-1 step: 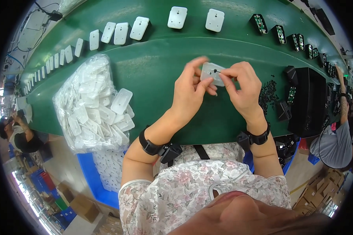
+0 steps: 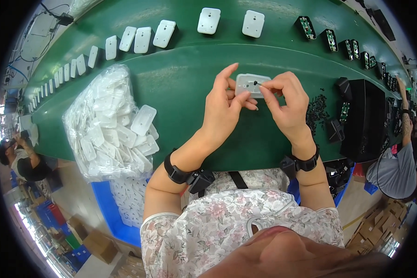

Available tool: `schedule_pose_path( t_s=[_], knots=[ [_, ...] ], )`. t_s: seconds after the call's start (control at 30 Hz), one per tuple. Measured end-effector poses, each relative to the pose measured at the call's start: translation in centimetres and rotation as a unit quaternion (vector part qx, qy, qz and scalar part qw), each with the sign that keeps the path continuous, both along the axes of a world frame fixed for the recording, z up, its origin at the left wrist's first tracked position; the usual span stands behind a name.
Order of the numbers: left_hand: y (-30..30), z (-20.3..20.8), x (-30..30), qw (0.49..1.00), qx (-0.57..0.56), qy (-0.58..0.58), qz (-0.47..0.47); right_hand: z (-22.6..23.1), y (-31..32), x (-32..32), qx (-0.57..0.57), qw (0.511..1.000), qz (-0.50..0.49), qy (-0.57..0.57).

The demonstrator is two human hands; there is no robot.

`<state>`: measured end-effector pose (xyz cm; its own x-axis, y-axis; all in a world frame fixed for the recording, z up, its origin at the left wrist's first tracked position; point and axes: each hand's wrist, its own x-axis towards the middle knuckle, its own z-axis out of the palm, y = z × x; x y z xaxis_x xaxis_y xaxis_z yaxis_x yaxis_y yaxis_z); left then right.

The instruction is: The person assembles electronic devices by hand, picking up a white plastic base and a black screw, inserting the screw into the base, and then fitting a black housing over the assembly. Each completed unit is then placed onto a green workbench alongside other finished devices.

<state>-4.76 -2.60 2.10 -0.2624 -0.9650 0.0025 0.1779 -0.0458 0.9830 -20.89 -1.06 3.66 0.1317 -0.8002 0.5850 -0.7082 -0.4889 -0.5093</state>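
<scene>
Between thumb and fingers, my left hand (image 2: 221,104) holds a white translucent plastic cover (image 2: 243,82), its index finger raised off it. The cover is a rounded rectangle with small holes. My right hand (image 2: 288,99) is at the cover's right end, thumb and index finger pinched on a small black part (image 2: 255,83) that lies against the cover's face. Whether the part's tip sits in a hole, I cannot tell. A scatter of similar small black parts (image 2: 317,110) lies on the green table just right of my right hand.
At left, a clear plastic bag (image 2: 118,76) spills white covers (image 2: 143,119) onto the green table (image 2: 185,74). White-topped units (image 2: 209,21) and open black housings with circuit boards (image 2: 306,28) line the far side. A black box (image 2: 363,118) stands at right. Other people work at both sides.
The cover has turned slightly and now lies more level. My left index finger is straighter and higher. The right hand keeps its pinch.
</scene>
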Motion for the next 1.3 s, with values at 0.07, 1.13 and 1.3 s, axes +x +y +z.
schedule_pose_path(
  t_s=[0.07, 1.13, 1.3],
  knots=[
    [0.0, 0.4, -0.1, 0.997, 0.043, 0.053, 0.031, 0.2, 0.3, 0.4, 0.12, 0.983, -0.005, -0.138],
    [0.1, 0.1, 0.4, 0.997, 0.014, 0.062, -0.037, 0.6, 0.1, -0.5, 0.17, 0.964, -0.017, -0.206],
    [0.2, 0.2, 0.1, 0.998, 0.009, 0.051, -0.046, -0.3, 0.1, -0.6, 0.221, 0.946, 0.045, -0.232]
  ],
)
